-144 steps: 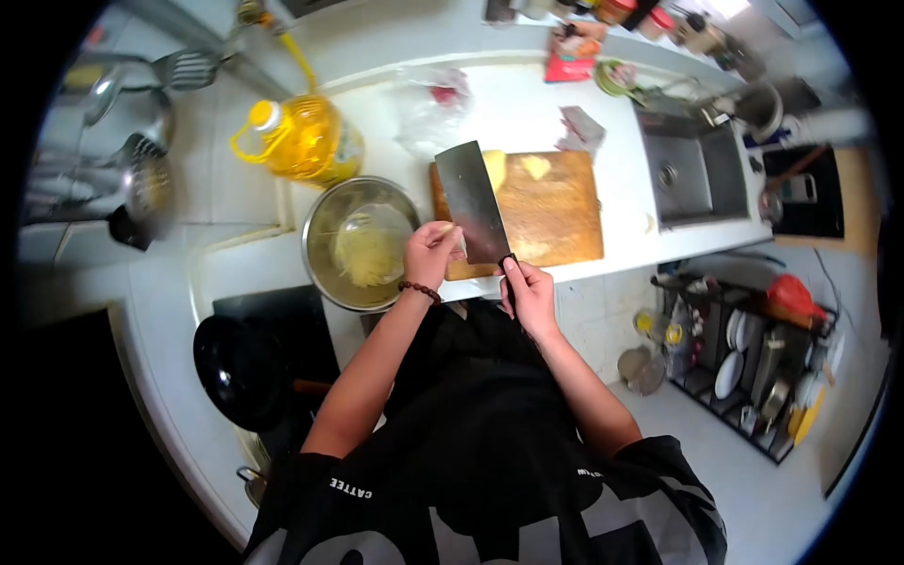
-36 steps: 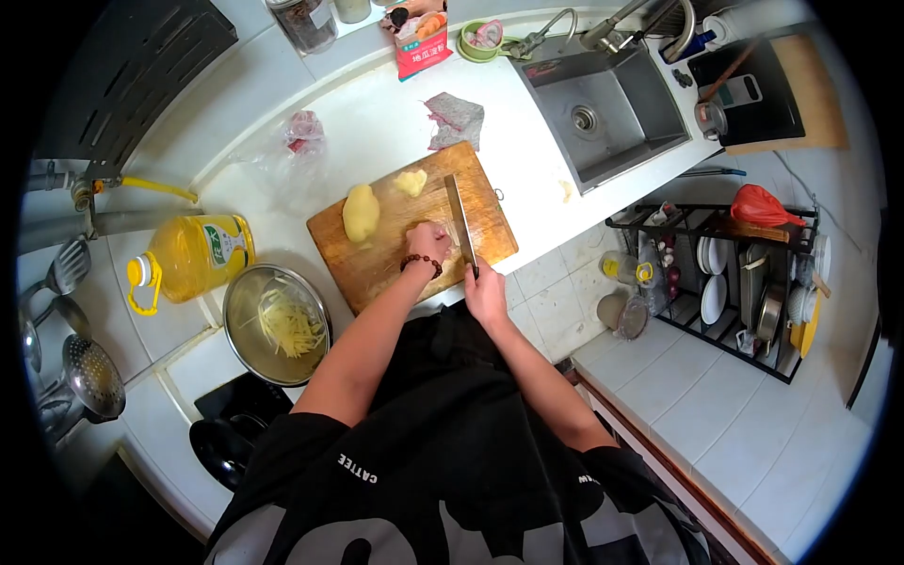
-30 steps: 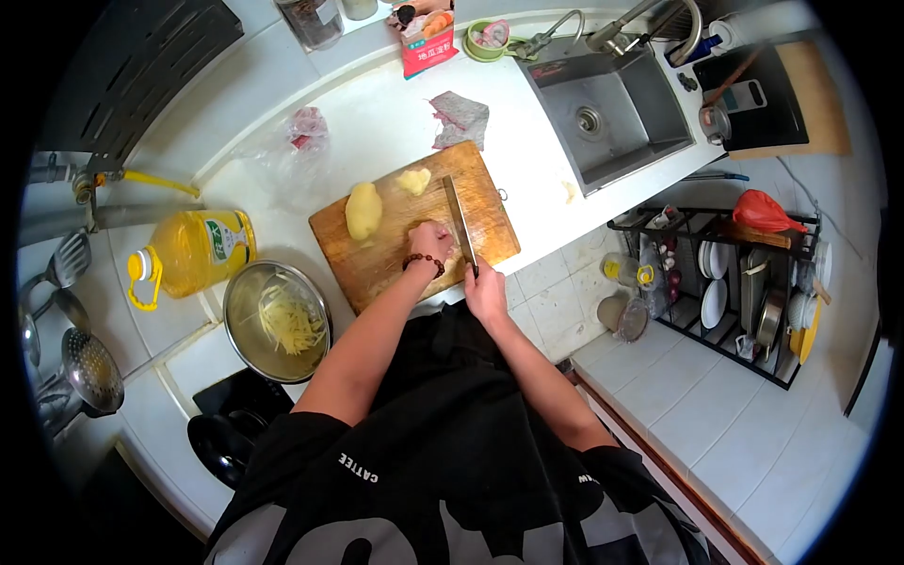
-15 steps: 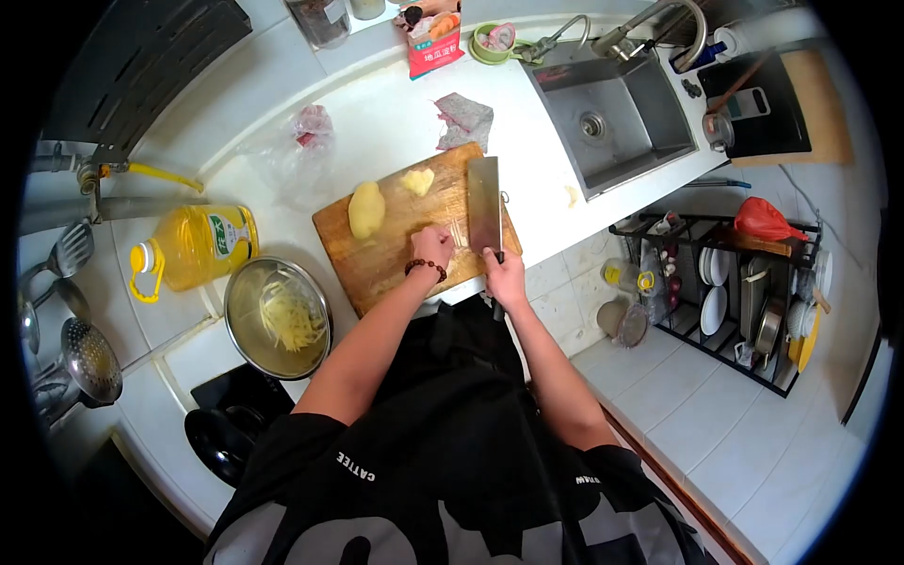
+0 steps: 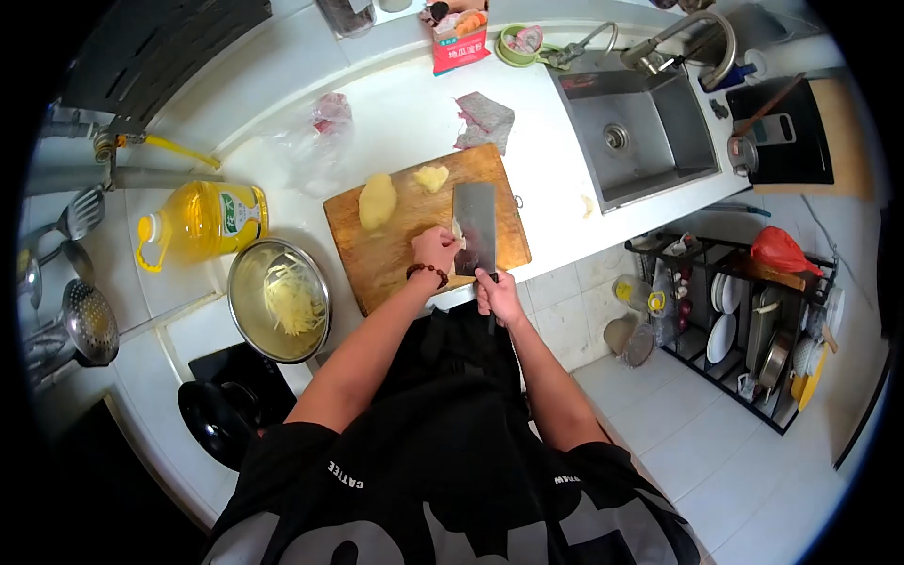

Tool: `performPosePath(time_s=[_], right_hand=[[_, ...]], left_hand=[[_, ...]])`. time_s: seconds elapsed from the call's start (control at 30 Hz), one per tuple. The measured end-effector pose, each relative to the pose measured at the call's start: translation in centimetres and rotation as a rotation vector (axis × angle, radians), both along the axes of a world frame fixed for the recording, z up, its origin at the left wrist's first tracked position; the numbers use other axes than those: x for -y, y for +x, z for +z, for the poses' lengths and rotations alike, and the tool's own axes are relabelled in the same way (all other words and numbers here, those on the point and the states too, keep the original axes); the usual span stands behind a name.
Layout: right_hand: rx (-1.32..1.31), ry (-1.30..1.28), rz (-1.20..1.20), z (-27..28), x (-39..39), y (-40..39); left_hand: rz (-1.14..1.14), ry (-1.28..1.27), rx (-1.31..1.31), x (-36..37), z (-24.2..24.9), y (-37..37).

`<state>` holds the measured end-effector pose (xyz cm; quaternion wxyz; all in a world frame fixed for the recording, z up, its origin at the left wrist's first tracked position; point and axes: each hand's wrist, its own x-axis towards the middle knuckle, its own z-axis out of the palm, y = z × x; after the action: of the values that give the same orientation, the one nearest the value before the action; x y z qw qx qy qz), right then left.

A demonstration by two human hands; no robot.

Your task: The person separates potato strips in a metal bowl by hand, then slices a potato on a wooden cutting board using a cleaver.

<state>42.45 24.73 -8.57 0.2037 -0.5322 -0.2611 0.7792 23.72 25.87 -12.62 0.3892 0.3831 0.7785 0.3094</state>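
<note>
My right hand (image 5: pixel 501 297) grips the dark handle of a cleaver (image 5: pixel 476 221). Its broad blade lies over the wooden cutting board (image 5: pixel 377 278), pointing away from me. Along the blade's left side, my left hand (image 5: pixel 435 249), with a beaded bracelet at the wrist, has its fingers curled together on pale potato strips (image 5: pixel 459 232), partly hidden by the fingers. Farther up the board rest a peeled potato (image 5: pixel 378 201) and a smaller pale yellow piece (image 5: pixel 431 179). To the left of the board, a steel bowl (image 5: pixel 235 325) contains more potato strips (image 5: pixel 294 301).
An oil jug (image 5: pixel 202 218) stands behind the bowl. Beyond the board lie a plastic bag (image 5: pixel 315 146) and a grey-pink cloth (image 5: pixel 485 121). A red packet (image 5: pixel 460 42) and a green bowl (image 5: pixel 513 58) are at the back, with the sink (image 5: pixel 650 132) to the right.
The cleaver has shifted left, up against my left hand. My left fingers have closed over the strips beside the blade. The whole view has moved slightly.
</note>
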Motion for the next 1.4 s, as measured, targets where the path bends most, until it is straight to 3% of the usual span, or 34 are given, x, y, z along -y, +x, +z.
performPosePath(time_s=[0.1,0.27,0.3,0.4,0.47,0.57,0.67,0.73,0.77,0.87,1.0,1.03,1.13,1.27,1.33,1.4], right_hand=[[-0.04,-0.014,0.057,0.6,-0.4,0.2],[-0.096,0.054,0.228,6.0,-3.0,-2.0],[-0.119,0.054,0.301,7.3,-3.7,-3.0],[-0.188,0.054,0.492,10.0,-4.6,-6.9],[-0.269,0.006,0.636,11.1,-4.4,-10.2],[-0.301,0.103,0.79,12.0,-2.6,-14.9],[-0.306,0.21,0.937,12.6,-0.8,-17.8],[-0.297,0.235,1.002,12.8,0.4,-18.6],[-0.262,0.27,1.01,12.8,0.9,-18.8],[-0.191,0.299,0.997,12.6,1.2,-18.1],[-0.056,0.274,0.91,11.4,-1.1,-15.7],[-0.027,0.253,0.837,11.1,-1.6,-15.0],[0.018,0.333,0.772,9.7,-3.7,-12.1],[0.117,0.35,0.57,10.2,-5.6,-8.4],[0.151,0.32,0.457,10.0,-6.1,-6.7],[0.218,0.297,0.334,9.7,-6.4,-4.7]], left_hand=[[0.06,0.012,0.04,0.5,1.4,-1.2],[0.266,0.12,0.153,2.1,8.1,-3.5],[0.305,0.119,0.086,2.4,12.2,-4.1],[0.479,0.243,0.155,5.1,16.3,-6.7],[0.559,0.328,0.269,8.3,13.5,-9.6],[0.886,0.467,0.426,14.0,12.5,-12.8],[1.051,0.364,0.31,19.4,11.7,-15.8],[0.939,0.178,0.052,22.9,9.9,-18.0],[0.808,0.058,-0.24,24.7,6.9,-19.5],[0.736,-0.15,-0.44,26.5,6.5,-21.4],[0.927,-0.028,-0.151,27.1,6.0,-22.8],[0.837,-0.069,-0.318,27.3,5.8,-23.4],[0.685,-0.197,-0.459,27.5,6.2,-23.6],[0.65,-0.268,-0.485,23.6,8.6,-24.2],[0.556,-0.327,-0.597,19.8,12.6,-23.3],[0.473,-0.334,-0.638,18.7,11.2,-24.7]])
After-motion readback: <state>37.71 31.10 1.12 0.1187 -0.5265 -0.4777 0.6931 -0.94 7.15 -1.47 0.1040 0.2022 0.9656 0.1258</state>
